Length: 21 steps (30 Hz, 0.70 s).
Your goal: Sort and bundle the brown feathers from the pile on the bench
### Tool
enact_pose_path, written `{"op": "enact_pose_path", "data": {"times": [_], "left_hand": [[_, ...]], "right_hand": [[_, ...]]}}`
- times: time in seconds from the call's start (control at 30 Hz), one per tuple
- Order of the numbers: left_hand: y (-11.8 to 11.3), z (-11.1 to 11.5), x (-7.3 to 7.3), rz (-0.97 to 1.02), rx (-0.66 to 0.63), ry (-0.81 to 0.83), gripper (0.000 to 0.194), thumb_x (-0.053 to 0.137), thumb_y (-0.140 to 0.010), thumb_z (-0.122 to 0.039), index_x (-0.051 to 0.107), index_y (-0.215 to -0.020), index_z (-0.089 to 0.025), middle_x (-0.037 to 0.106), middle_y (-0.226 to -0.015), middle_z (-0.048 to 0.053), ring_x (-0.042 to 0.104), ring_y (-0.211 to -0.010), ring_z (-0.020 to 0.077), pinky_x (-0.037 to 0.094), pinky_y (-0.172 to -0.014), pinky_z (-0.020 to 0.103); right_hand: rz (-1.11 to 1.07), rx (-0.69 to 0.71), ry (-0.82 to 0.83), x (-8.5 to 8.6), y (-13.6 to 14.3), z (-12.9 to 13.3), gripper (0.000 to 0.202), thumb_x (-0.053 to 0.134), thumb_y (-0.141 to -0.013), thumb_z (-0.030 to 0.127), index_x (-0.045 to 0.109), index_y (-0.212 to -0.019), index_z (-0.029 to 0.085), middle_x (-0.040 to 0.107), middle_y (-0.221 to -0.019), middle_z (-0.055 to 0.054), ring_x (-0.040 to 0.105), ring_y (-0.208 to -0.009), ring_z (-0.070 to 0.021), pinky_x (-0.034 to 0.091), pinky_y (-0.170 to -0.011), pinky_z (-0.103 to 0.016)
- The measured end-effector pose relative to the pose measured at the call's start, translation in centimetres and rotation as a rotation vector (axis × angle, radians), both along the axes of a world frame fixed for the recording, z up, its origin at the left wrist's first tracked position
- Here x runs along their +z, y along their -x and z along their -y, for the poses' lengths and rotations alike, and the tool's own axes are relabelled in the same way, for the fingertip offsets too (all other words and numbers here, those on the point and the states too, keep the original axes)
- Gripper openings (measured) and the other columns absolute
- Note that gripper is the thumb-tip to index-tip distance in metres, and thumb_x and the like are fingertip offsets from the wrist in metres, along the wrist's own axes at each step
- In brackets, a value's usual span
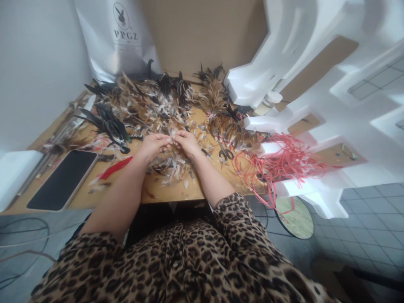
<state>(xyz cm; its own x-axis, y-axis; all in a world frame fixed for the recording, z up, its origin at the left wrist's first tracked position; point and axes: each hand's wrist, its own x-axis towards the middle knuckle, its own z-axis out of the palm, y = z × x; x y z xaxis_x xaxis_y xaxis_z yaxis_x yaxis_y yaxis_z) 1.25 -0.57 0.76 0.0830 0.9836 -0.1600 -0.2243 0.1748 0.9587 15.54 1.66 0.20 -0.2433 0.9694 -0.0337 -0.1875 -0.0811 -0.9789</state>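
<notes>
Over the middle of the table, my left hand (154, 145) and my right hand (187, 142) meet with fingertips pinched close together. Between them is a small feather (175, 127), brown above and pale at the base; its exact outline blurs into the feathers behind. Loose brown and white feathers (172, 165) lie just below my fingers. Beyond my hands spreads a large heap of brown feathers (132, 99) mixed with black ones. A bundle of long black feathers (107, 124) rests left of my left hand. Scissors (226, 152) lie right of my right hand.
A dark-screened phone (65, 179) and a red strip (115, 167) are on the left of the table (176, 194). Red ribbons (287, 158) tangle over white foam (372, 139) at right. A small white-lidded jar (268, 103) and a white bag (116, 46) stand behind.
</notes>
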Motion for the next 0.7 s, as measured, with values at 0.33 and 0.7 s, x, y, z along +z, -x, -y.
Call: {"op": "enact_pose_path", "data": {"times": [0.33,0.7], "left_hand": [[0.52,-0.43,-0.38,0.218,-0.019,0.049,0.018,0.073,-0.056,-0.009,0.068,-0.073,-0.007,0.065,-0.064,0.005,0.056,-0.051,0.0051,0.041,-0.046,0.013],[0.39,-0.29,-0.1,0.161,0.041,0.041,0.018,0.074,-0.057,-0.012,0.067,-0.073,-0.008,0.065,-0.063,0.004,0.056,-0.051,0.0049,0.042,-0.047,0.013]], "right_hand": [[-0.146,0.065,0.096,0.15,0.0,-0.05,0.029,0.074,-0.056,0.032,0.055,-0.067,0.014,0.054,-0.052,0.006,0.041,-0.043,-0.0026,0.029,-0.04,-0.014],[-0.147,0.073,0.107,0.38,-0.06,-0.01,0.032,0.076,-0.053,0.033,0.055,-0.067,0.014,0.053,-0.051,0.007,0.04,-0.044,-0.002,0.028,-0.041,-0.014]]}}
